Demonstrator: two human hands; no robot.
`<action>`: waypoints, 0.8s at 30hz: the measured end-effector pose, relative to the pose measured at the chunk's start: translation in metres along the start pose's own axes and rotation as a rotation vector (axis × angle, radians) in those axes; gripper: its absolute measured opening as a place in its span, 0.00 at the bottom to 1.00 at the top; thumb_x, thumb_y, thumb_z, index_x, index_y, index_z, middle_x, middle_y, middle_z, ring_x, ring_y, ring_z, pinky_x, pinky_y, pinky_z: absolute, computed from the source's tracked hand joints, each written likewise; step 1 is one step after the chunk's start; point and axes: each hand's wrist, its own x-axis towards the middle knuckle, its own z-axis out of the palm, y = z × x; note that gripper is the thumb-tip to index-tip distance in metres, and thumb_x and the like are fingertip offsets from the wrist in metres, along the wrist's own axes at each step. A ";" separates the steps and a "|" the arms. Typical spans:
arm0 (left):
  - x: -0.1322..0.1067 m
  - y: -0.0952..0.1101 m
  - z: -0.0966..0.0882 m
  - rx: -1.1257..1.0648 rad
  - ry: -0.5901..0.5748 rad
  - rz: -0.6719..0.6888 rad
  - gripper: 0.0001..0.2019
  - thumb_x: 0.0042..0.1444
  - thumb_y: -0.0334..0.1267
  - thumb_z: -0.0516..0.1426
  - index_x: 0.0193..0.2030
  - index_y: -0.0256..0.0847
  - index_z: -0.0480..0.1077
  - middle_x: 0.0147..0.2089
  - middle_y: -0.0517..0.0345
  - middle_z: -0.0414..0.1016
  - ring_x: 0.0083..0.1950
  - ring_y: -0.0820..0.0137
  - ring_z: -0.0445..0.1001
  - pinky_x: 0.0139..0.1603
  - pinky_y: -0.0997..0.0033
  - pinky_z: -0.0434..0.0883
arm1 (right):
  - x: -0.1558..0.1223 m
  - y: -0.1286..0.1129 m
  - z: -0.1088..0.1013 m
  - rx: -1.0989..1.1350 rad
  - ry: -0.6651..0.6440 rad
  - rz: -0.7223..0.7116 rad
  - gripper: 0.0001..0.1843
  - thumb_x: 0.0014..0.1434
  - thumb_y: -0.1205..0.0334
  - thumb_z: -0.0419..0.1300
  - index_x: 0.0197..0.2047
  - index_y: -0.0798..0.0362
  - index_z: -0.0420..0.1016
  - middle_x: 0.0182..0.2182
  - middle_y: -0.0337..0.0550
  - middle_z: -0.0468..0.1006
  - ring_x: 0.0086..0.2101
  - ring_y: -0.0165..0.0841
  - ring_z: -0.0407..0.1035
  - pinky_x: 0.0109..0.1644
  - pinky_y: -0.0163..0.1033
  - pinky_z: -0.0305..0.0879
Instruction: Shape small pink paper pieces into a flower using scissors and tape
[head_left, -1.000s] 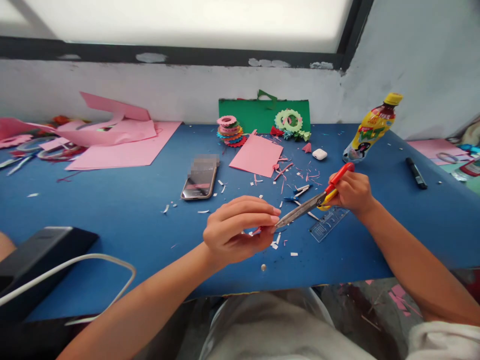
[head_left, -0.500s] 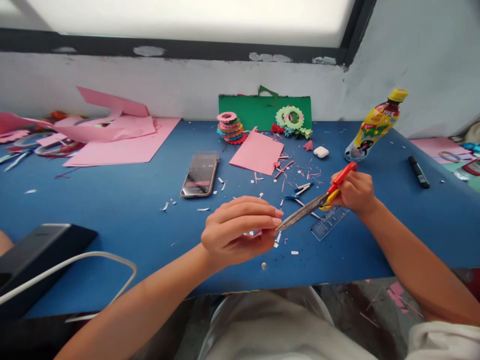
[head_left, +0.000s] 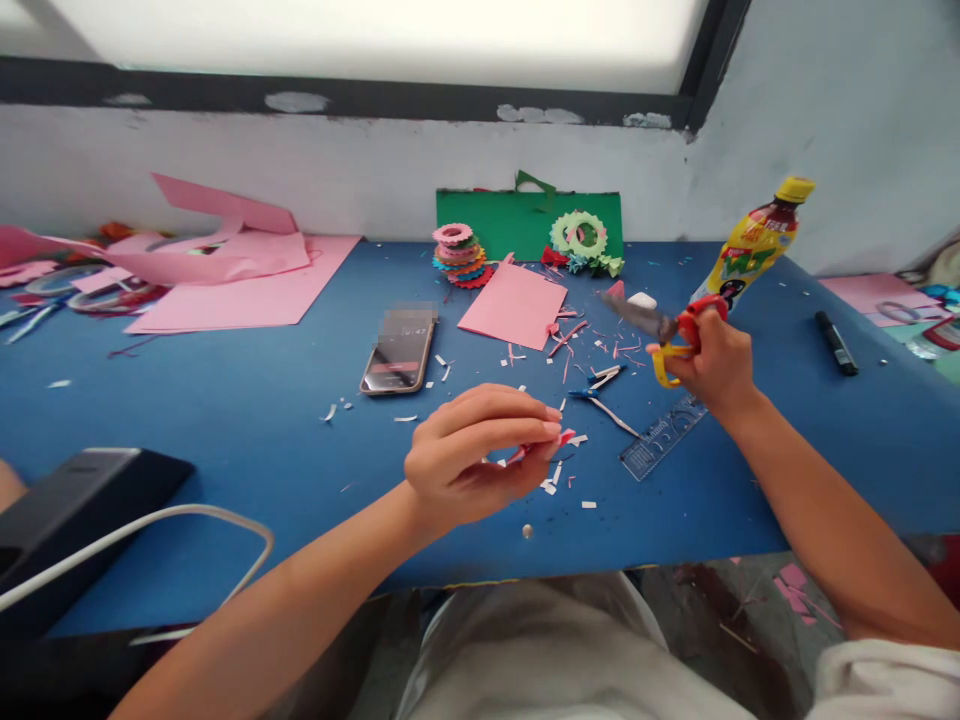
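Pinched between the thumb and fingers of my left hand (head_left: 480,455) is a small piece of pink paper (head_left: 568,437), mostly hidden by the fingers. My right hand (head_left: 720,365) grips scissors (head_left: 671,350) with one red and one yellow handle loop. Their blades are blurred and point up to the left, apart from the paper. Beneath the hands lie a compass (head_left: 596,393), a clear ruler (head_left: 660,440) and scattered paper scraps (head_left: 551,487). A square stack of pink paper (head_left: 514,305) rests just beyond.
A phone (head_left: 400,350) lies left of centre. At the back stand scalloped paper rings (head_left: 459,260) and a green card (head_left: 510,225). A drink bottle (head_left: 757,245) and black marker (head_left: 836,343) are on the right. Large pink sheets (head_left: 247,290) and a dark box-shaped object (head_left: 97,510) with a white cable occupy the left.
The scissors have swung up and away from the left hand's paper, their blades turning from down-left to up-left. My left hand has hardly moved.
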 end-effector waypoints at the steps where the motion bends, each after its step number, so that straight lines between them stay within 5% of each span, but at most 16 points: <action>1: -0.001 0.000 0.001 -0.002 0.008 -0.032 0.14 0.45 0.24 0.62 0.38 0.44 0.73 0.34 0.58 0.78 0.32 0.72 0.76 0.29 0.73 0.75 | 0.004 0.002 0.002 -0.030 -0.013 0.068 0.28 0.56 0.38 0.48 0.45 0.53 0.67 0.34 0.51 0.76 0.35 0.44 0.71 0.35 0.43 0.62; 6: -0.004 -0.006 0.005 -0.099 0.096 -0.401 0.10 0.50 0.28 0.61 0.38 0.45 0.76 0.37 0.58 0.76 0.31 0.75 0.74 0.24 0.77 0.73 | 0.014 0.034 0.021 -0.168 -0.214 0.303 0.26 0.54 0.43 0.53 0.49 0.51 0.68 0.38 0.50 0.76 0.36 0.45 0.70 0.35 0.43 0.62; 14: 0.000 -0.017 0.007 -0.493 0.171 -0.926 0.12 0.46 0.34 0.65 0.40 0.45 0.77 0.31 0.60 0.77 0.28 0.75 0.74 0.24 0.78 0.77 | 0.013 0.061 0.037 -0.156 -0.342 0.253 0.25 0.53 0.46 0.55 0.43 0.59 0.73 0.39 0.55 0.73 0.37 0.43 0.69 0.37 0.42 0.62; 20: 0.001 -0.016 0.009 -0.572 0.138 -1.061 0.16 0.43 0.35 0.66 0.42 0.43 0.76 0.31 0.57 0.79 0.31 0.70 0.77 0.23 0.77 0.77 | 0.014 0.025 0.014 -0.113 -0.322 0.214 0.21 0.56 0.44 0.52 0.35 0.55 0.72 0.36 0.51 0.73 0.36 0.39 0.68 0.36 0.40 0.60; 24: -0.001 -0.016 0.010 -0.565 0.068 -1.042 0.14 0.45 0.36 0.65 0.41 0.41 0.76 0.28 0.56 0.79 0.28 0.70 0.77 0.22 0.76 0.76 | -0.001 -0.025 -0.008 0.286 -0.831 0.005 0.22 0.53 0.39 0.53 0.28 0.50 0.70 0.24 0.38 0.74 0.24 0.29 0.66 0.26 0.33 0.55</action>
